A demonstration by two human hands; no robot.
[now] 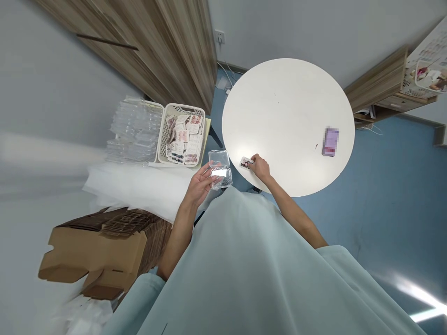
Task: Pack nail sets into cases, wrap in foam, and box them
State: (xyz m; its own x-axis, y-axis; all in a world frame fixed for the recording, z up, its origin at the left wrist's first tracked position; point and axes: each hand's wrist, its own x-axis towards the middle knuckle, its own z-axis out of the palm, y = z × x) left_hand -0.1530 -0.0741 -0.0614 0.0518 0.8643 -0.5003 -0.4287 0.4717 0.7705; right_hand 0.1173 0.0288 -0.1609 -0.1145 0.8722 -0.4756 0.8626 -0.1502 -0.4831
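My left hand (199,186) holds a clear plastic clamshell box (221,177), its lid swung up and its two halves spread apart. The box is beside the left edge of the round white table (286,102). Over that same edge, my right hand (260,168) pinches a small white card of press-on nails (245,163), with rows of dark and pinkish pieces on it. The card is at the table's near left; whether it touches the tabletop I cannot tell.
Left of the table stand a white basket (203,135) of similar cards and a stack of clear plastic boxes (134,130). White foam sheets (139,186) and folded cardboard boxes (94,251) lie nearer me. A purple blurred item (330,142) rests on the table's right.
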